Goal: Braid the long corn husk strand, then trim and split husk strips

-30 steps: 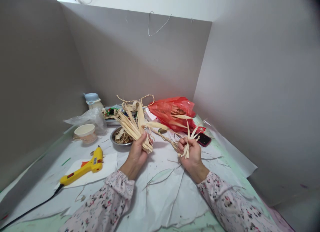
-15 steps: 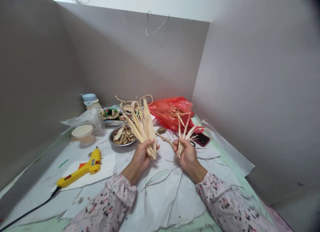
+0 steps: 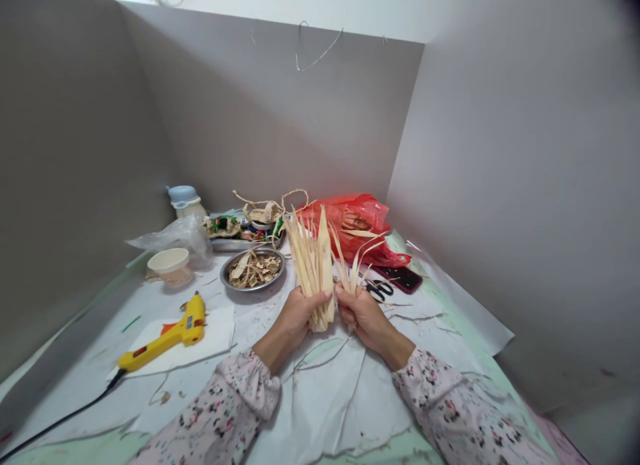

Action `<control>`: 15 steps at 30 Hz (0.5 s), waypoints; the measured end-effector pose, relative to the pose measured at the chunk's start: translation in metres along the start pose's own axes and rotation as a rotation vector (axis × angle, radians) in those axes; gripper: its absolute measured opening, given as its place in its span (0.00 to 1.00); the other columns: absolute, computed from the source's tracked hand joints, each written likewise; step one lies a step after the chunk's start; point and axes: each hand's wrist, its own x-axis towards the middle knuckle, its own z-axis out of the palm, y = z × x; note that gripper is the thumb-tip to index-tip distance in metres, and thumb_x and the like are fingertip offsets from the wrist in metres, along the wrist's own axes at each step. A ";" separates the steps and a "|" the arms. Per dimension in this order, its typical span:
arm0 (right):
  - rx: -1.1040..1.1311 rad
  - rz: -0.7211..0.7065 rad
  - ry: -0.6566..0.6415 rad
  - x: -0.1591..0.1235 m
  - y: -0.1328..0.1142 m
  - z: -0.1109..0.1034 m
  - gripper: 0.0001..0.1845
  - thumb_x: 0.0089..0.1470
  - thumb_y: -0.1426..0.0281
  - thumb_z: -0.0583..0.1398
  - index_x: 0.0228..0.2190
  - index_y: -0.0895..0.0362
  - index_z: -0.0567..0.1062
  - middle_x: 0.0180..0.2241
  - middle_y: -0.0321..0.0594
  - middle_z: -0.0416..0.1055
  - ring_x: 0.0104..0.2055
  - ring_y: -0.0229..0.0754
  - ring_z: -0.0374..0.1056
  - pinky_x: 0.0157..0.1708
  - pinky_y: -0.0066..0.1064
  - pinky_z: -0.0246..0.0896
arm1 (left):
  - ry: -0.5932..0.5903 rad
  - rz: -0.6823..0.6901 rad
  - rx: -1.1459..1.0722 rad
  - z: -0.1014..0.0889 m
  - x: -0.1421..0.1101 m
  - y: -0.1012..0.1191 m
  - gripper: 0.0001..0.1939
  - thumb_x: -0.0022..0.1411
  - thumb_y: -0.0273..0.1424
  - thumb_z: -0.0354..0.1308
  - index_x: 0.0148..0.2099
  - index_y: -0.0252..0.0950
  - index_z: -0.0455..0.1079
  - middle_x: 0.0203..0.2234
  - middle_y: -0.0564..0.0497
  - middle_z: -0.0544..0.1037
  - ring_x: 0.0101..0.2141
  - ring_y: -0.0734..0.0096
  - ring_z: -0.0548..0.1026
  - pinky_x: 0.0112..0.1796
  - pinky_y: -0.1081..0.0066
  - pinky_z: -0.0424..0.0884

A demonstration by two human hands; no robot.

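Note:
My left hand (image 3: 296, 317) is closed around a thick bundle of pale dried husk strips (image 3: 311, 261), which fan upward with their cut ends showing below the thumb. Close beside it, my right hand (image 3: 365, 318) grips a smaller bunch of thin, curling husk strips (image 3: 354, 271). The two hands are almost touching over the paper-covered table. Just behind my right hand lie black-handled scissors (image 3: 380, 290), partly hidden by the strips and fingers.
A metal bowl of dried scraps (image 3: 254, 270), a tray of woven pieces (image 3: 240, 241) and a red plastic bag (image 3: 367, 231) stand behind. A phone (image 3: 403, 278) lies right. Leftward are a yellow glue gun (image 3: 173, 338) with its cord, a paper cup (image 3: 171, 265) and a bottle (image 3: 185, 201).
My hands have come closer together, the left moving right with its bundle and the right slightly left. The bowl and scissors show more fully now.

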 end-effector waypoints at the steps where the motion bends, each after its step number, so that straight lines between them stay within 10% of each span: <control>1: -0.003 0.010 -0.019 0.000 0.000 0.000 0.16 0.48 0.60 0.66 0.28 0.58 0.67 0.18 0.24 0.53 0.16 0.26 0.41 0.14 0.21 0.34 | -0.019 -0.011 0.002 0.000 0.000 0.000 0.26 0.43 0.32 0.71 0.45 0.27 0.74 0.36 0.40 0.80 0.33 0.62 0.78 0.34 0.69 0.71; 15: 0.020 0.020 -0.026 0.001 0.000 0.000 0.16 0.46 0.63 0.66 0.24 0.58 0.66 0.16 0.24 0.51 0.15 0.26 0.39 0.14 0.22 0.32 | -0.070 -0.035 0.000 0.000 -0.001 0.000 0.27 0.44 0.33 0.71 0.47 0.28 0.74 0.38 0.39 0.80 0.33 0.62 0.78 0.34 0.68 0.72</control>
